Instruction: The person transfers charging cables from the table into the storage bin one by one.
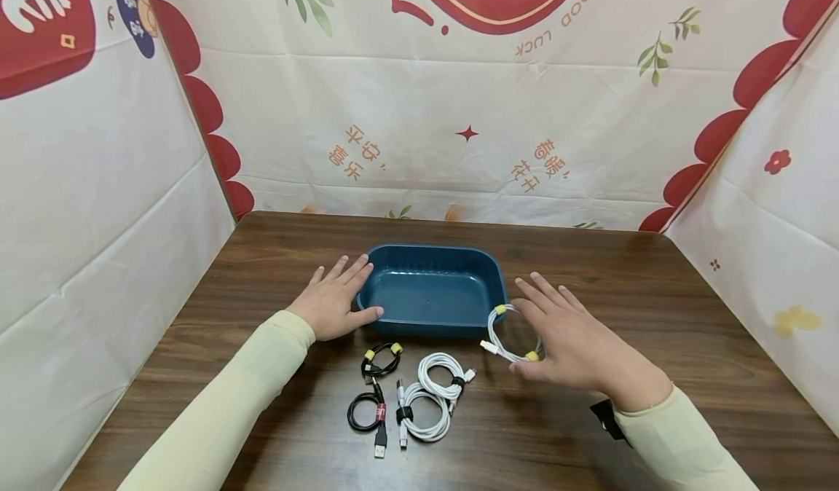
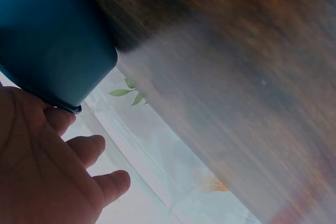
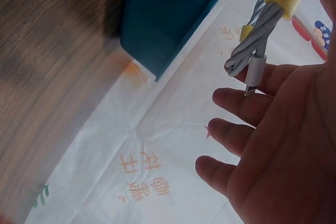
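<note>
A blue plastic basin (image 1: 429,294) sits on the table. My left hand (image 1: 334,301) lies against its left side, fingers extended along the rim and thumb over the front left corner. In the left wrist view, the fingertips (image 2: 88,149) are straight beside the basin wall (image 2: 58,40). Beside the basin's front right corner, my right hand (image 1: 566,334) pinches a coiled white charging cable (image 1: 496,331) between thumb and index finger. Two yellow ties bind this coil, and its connector (image 3: 255,71) shows in the right wrist view. The other right fingers are spread.
In front of the basin lie a black coiled cable with yellow ties (image 1: 381,360), a black USB cable (image 1: 364,412) with a red band, and two white coiled cables (image 1: 429,403) with black ties. Printed cloth (image 1: 419,112) surrounds the wooden table (image 1: 314,418) at back and sides.
</note>
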Available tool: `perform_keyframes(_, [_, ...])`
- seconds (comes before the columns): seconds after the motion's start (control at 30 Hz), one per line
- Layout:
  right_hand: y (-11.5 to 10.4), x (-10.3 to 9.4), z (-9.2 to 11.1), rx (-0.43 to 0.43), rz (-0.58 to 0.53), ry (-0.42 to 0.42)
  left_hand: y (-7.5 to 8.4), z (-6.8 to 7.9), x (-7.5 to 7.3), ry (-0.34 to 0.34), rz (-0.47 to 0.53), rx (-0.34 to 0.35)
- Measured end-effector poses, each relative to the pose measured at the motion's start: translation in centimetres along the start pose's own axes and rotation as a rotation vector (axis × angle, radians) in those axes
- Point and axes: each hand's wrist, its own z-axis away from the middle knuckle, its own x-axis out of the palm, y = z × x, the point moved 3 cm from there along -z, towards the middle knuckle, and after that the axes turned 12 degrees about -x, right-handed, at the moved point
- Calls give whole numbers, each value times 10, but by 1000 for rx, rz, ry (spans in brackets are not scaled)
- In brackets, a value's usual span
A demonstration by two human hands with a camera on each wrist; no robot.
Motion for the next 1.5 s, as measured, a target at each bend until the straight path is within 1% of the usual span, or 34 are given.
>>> perform_keyframes(0.23, [0, 0, -2, -3, 1, 2, 0, 1, 0, 1, 11, 0])
perform_keyframes(0.53, [3, 0, -6, 3, 1, -13, -1, -1, 2, 6, -3, 4])
perform_keyframes(0.77, [4, -1, -8, 4, 4, -18, -1, 0, 1, -3, -7, -4])
perform_keyframes(1.1, [9, 0, -15, 19, -33, -34, -1, 0, 1, 10, 2, 4])
perform_keyframes(1.5, [14, 0, -21, 19, -15, -47, -1, -1, 1, 2, 0, -2])
